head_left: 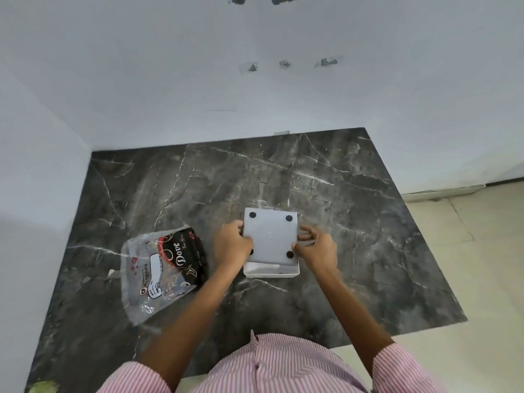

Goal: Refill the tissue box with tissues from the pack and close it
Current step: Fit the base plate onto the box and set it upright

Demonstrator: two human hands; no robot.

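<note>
Both hands are on the tissue box (270, 272) now, which sits upside down on the dark marble table (354, 222), right of centre and a little toward the near edge, and the grey base panel (270, 236) with its four black rubber feet is only partly seated, with the white box wall showing open along the near side. The left hand (233, 245) is closed on the panel's left edge, the right hand (316, 249) pinches the right edge, thumb near the close corner. The danger here, as I judge it, is the panel going on crooked: push one side harder and it may jam or pop free, or trap a tissue in the seam. The box could also skid on that smooth marble, since its feet are facing up. What is inside the box? Cannot tell, the panel hides nearly everything and the open gap shows only white wall. Over to the left, well apart from the box, lies the tissue pack (164, 270), a crumpled clear plastic wrapper with a black and red label; it lies flat and looks emptied, though that is hard to confirm
</note>
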